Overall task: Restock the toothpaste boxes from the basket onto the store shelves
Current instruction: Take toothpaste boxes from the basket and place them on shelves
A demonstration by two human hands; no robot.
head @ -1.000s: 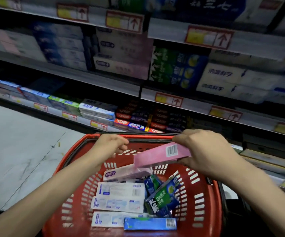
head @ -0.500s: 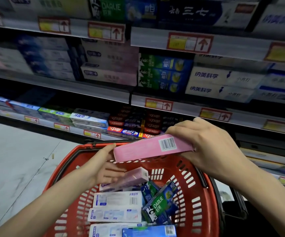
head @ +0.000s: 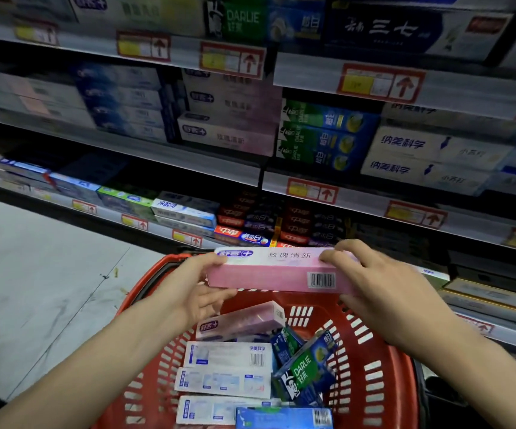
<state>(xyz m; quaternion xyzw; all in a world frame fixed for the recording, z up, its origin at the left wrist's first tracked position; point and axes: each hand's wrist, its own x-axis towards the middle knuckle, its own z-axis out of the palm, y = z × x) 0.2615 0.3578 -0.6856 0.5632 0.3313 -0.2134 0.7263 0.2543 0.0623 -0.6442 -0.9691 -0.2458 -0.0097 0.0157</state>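
A pink toothpaste box (head: 269,270) is held level above the red basket (head: 377,376), its barcode facing me. My right hand (head: 383,289) grips its right end, fingers curled over the top. My left hand (head: 194,289) holds the left end, thumb on top and fingers beneath. Inside the basket lie another pink box (head: 241,320), white boxes (head: 228,354), green Darlie boxes (head: 306,370) and a blue box (head: 281,418). Matching pink boxes (head: 228,119) are stacked on the middle shelf straight ahead.
Shelves packed with toothpaste boxes fill the view ahead, with red and yellow price tags (head: 380,83) along their edges. Green Darlie stacks (head: 321,134) stand right of the pink ones. Grey floor (head: 34,274) lies to the left. Lower shelf edges (head: 482,308) jut out at right.
The pink box has risen out of the basket and turned level. My left hand left the basket and took hold of the box's left end. The view tilted up toward the shelves.
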